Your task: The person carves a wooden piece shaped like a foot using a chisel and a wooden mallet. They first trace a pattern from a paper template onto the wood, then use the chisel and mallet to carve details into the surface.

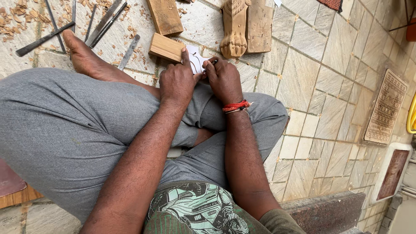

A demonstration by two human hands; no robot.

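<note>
White paper template flat on pale wooden block, block resting on raised knee.
</note>
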